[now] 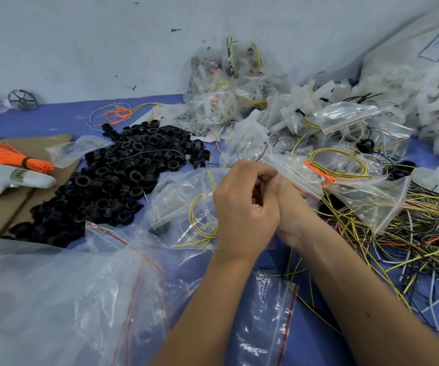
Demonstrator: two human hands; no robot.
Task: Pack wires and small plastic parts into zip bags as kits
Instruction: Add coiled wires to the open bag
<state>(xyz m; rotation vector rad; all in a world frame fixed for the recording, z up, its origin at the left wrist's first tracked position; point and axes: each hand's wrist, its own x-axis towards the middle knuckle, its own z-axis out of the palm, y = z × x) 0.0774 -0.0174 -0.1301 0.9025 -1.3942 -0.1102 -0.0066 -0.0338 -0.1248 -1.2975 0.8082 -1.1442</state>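
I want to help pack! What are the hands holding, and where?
Both the left hand and right hand pinch a clear zip bag at its red-striped top edge.

Two bare forearms reach in from the lower edge, no sleeves, watch, bracelet or rings showing on either; the left hand (244,207) and right hand (289,204) are ungloved, the fingernails that show cut short and plain, and a small dark mark sits on the right forearm
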